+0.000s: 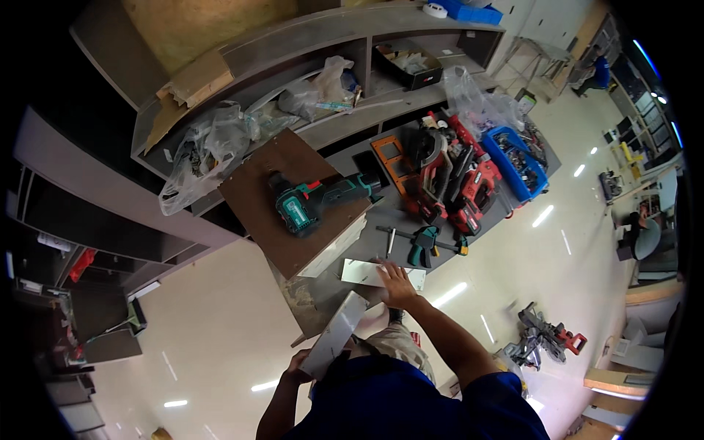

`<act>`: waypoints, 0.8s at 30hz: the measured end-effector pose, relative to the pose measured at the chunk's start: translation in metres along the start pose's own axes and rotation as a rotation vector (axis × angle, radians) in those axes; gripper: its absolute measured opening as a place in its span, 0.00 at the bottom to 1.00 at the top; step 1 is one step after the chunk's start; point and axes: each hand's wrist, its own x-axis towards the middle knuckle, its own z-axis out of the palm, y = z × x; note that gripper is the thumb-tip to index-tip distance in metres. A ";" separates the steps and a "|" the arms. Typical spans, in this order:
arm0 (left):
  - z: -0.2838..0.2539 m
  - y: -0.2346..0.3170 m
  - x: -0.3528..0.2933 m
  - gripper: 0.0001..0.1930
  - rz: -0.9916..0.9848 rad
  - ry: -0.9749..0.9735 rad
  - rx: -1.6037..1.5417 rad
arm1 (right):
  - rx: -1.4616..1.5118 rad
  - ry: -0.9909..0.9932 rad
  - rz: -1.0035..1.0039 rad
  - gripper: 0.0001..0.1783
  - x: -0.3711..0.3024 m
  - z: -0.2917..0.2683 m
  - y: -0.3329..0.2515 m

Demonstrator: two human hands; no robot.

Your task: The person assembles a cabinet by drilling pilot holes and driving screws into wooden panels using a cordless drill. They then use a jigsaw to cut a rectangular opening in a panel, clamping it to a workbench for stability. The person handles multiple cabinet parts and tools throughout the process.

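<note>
My left hand (297, 368) is closed on the lower end of a pale grey-white board (336, 334), tilted up in front of my body. My right hand (400, 288) lies over a narrow white board (359, 272) at the near edge of the bench, its fingers stretched out and touching the board. Small dark marks show on both boards. Just beyond, a pencil-like white stick (391, 243) and a green-and-black clamp (423, 246) rest on the bench. A green-and-black cordless drill (297, 209) lies on a brown panel stack (253, 192) to the left.
Red-and-black power tools (473, 192), an orange frame-shaped piece (394, 165) and a blue bin of small parts (517, 165) crowd the bench's right side. Plastic bags (209, 150) fill the shelf behind. A miter saw (543, 337) stands on the floor at right.
</note>
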 end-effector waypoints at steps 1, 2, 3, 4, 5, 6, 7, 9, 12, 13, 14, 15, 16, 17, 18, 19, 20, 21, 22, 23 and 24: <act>0.002 -0.004 0.008 0.32 -0.034 -0.002 -0.067 | 0.029 0.009 -0.104 0.45 0.006 0.003 0.011; 0.006 -0.006 0.016 0.32 -0.061 0.002 -0.138 | 0.061 0.013 -0.215 0.43 0.012 0.009 0.020; 0.007 -0.008 0.015 0.32 -0.103 0.104 -0.146 | 0.067 -0.082 -0.292 0.41 0.013 0.016 0.011; 0.007 -0.011 0.012 0.33 -0.143 0.207 -0.157 | 0.070 -0.176 -0.372 0.39 0.009 0.024 -0.001; 0.007 -0.010 0.005 0.33 -0.176 0.319 -0.168 | 0.072 -0.263 -0.463 0.38 0.006 0.029 -0.018; 0.018 -0.010 0.000 0.34 -0.195 0.284 -0.248 | 0.052 -0.237 -0.567 0.39 -0.008 0.028 -0.026; 0.038 0.001 0.011 0.36 -0.217 0.227 -0.325 | 0.006 -0.196 -0.575 0.39 -0.010 0.033 -0.023; 0.046 0.010 0.004 0.37 -0.227 0.198 -0.399 | -0.063 -0.092 -0.623 0.39 -0.005 0.050 -0.034; 0.050 0.014 -0.026 0.35 -0.300 0.371 -0.327 | -0.067 -0.057 -0.663 0.41 0.004 0.063 -0.049; 0.045 0.011 -0.038 0.35 -0.290 0.349 -0.318 | -0.059 -0.063 -0.673 0.41 0.004 0.066 -0.056; 0.044 0.010 -0.042 0.35 -0.274 0.360 -0.285 | -0.044 -0.100 -0.683 0.42 0.007 0.069 -0.059; 0.041 0.010 -0.045 0.35 -0.262 0.368 -0.248 | -0.034 -0.120 -0.712 0.43 0.009 0.071 -0.061; 0.037 0.011 -0.049 0.35 -0.250 0.360 -0.232 | -0.025 -0.139 -0.737 0.44 0.013 0.074 -0.064; 0.033 0.010 -0.049 0.35 -0.236 0.346 -0.218 | -0.022 -0.160 -0.759 0.45 0.014 0.077 -0.066; 0.028 0.011 -0.051 0.35 -0.225 0.330 -0.201 | -0.015 -0.158 -0.769 0.47 0.017 0.080 -0.068; 0.021 0.013 -0.052 0.35 -0.237 0.363 -0.245 | -0.009 -0.155 -0.775 0.48 0.019 0.084 -0.070; 0.013 0.016 -0.052 0.36 -0.254 0.390 -0.291 | -0.007 -0.156 -0.776 0.49 0.020 0.087 -0.072; 0.005 0.018 -0.052 0.36 -0.273 0.414 -0.337 | -0.020 -0.161 -0.734 0.49 0.018 0.088 -0.073; -0.003 0.020 -0.054 0.37 -0.259 0.456 -0.332 | -0.035 -0.166 -0.690 0.49 0.015 0.090 -0.074; -0.016 0.020 -0.058 0.37 -0.247 0.490 -0.316 | -0.048 -0.172 -0.655 0.50 0.013 0.090 -0.081; -0.029 0.021 -0.063 0.37 -0.236 0.523 -0.301 | -0.088 -0.168 -0.614 0.49 0.009 0.093 -0.092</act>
